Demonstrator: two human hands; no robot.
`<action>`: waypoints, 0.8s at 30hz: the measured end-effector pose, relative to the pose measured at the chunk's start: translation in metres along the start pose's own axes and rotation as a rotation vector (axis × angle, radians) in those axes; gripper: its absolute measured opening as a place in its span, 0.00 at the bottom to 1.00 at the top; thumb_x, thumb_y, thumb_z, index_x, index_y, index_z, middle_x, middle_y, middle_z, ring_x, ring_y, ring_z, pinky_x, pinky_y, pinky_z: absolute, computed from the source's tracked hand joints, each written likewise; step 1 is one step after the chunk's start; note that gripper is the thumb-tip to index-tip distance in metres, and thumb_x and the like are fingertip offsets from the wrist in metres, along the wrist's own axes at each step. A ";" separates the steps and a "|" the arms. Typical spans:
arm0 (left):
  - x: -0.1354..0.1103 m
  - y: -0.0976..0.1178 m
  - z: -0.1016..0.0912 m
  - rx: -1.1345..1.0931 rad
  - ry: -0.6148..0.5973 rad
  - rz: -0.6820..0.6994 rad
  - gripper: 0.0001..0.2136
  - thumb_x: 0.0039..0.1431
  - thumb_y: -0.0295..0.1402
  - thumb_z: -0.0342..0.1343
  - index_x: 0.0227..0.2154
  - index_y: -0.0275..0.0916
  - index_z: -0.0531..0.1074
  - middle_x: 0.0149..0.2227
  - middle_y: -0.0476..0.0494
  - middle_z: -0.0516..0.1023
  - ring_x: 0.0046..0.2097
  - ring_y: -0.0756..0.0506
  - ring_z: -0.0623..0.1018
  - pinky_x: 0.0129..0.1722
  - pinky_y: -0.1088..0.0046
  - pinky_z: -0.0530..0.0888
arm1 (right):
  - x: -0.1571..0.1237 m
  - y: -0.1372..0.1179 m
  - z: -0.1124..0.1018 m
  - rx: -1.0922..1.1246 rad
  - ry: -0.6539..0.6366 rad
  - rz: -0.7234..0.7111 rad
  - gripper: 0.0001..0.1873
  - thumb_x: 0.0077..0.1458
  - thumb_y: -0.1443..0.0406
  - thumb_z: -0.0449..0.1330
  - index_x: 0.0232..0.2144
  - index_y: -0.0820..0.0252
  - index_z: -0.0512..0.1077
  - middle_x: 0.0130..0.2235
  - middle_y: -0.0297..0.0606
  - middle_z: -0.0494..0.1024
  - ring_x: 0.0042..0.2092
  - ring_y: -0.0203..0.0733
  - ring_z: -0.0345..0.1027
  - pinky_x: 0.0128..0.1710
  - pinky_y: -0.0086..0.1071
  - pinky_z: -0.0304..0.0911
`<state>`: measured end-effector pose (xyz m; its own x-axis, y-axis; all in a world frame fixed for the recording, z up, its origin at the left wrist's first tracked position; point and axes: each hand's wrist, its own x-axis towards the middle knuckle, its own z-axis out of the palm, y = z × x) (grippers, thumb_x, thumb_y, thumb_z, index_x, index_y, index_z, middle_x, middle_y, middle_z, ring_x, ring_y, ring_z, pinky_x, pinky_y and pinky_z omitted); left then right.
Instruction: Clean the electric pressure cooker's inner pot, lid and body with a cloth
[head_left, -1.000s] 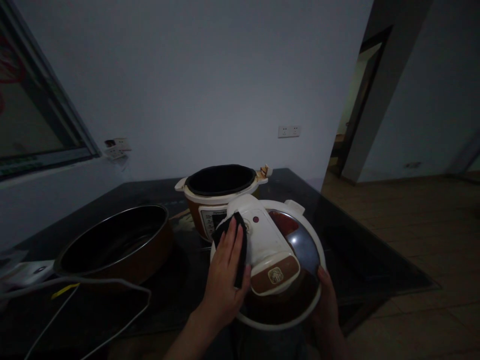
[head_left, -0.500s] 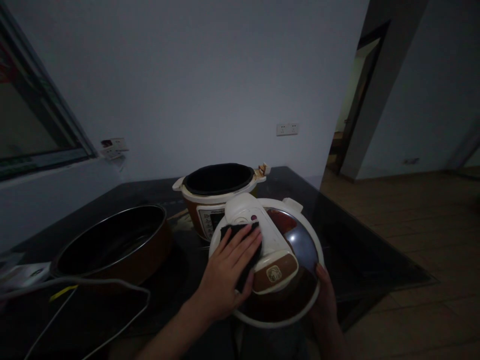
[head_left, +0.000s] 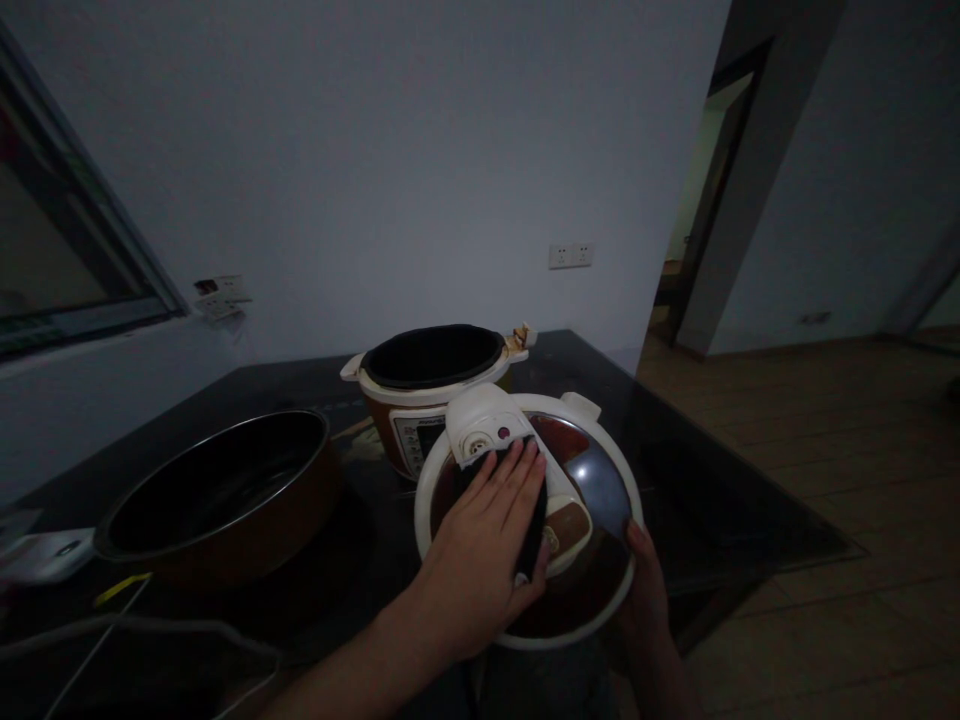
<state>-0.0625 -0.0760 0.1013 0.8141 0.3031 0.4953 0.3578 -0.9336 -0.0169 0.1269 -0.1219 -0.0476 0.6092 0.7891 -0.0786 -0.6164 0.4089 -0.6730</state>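
Observation:
A round pressure-cooker lid [head_left: 600, 480] with a white rim, brown top and white handle is held tilted above the dark table. My left hand [head_left: 487, 560] lies flat on the lid's white handle, fingers stretched, pressing a black cloth [head_left: 534, 535] against it. My right hand [head_left: 645, 600] grips the lid's lower right rim, thumb on top. Just behind the lid stands the cooker base [head_left: 420, 395], open, with a dark inner pot.
A wide dark pan [head_left: 217, 490] with a pale handle sits at the left on the table [head_left: 712, 500]. A white cable [head_left: 150, 640] loops near the front left edge. Wall sockets are at the back. Wooden floor and a doorway lie to the right.
My left hand slid the black cloth from the lid's left edge rightward across the white handle. The lid stayed in my right hand.

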 end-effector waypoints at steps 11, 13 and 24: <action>0.037 0.001 -0.015 -0.297 -0.129 0.043 0.23 0.64 0.32 0.46 0.60 0.30 0.60 0.63 0.36 0.63 0.66 0.44 0.59 0.65 0.58 0.58 | -0.004 -0.005 0.010 -0.014 -0.008 -0.074 0.25 0.46 0.55 0.65 0.47 0.55 0.73 0.37 0.38 0.82 0.45 0.51 0.75 0.48 0.46 0.68; 0.029 -0.002 -0.017 -0.352 -0.110 0.050 0.22 0.64 0.32 0.46 0.60 0.33 0.61 0.63 0.39 0.64 0.65 0.45 0.61 0.65 0.59 0.59 | -0.004 -0.004 0.009 -0.014 -0.030 -0.064 0.23 0.46 0.54 0.65 0.45 0.55 0.73 0.40 0.38 0.82 0.47 0.52 0.74 0.50 0.47 0.67; -0.053 -0.019 0.019 -0.310 0.095 -0.033 0.32 0.61 0.24 0.42 0.67 0.44 0.42 0.66 0.41 0.59 0.66 0.43 0.58 0.66 0.54 0.53 | -0.003 -0.002 0.004 -0.030 0.001 -0.041 0.25 0.47 0.55 0.64 0.48 0.54 0.71 0.37 0.36 0.82 0.44 0.53 0.76 0.47 0.48 0.69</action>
<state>-0.1041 -0.0705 0.0591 0.7526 0.3286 0.5706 0.2154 -0.9417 0.2583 0.1243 -0.1235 -0.0428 0.6341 0.7716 -0.0507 -0.5755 0.4271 -0.6974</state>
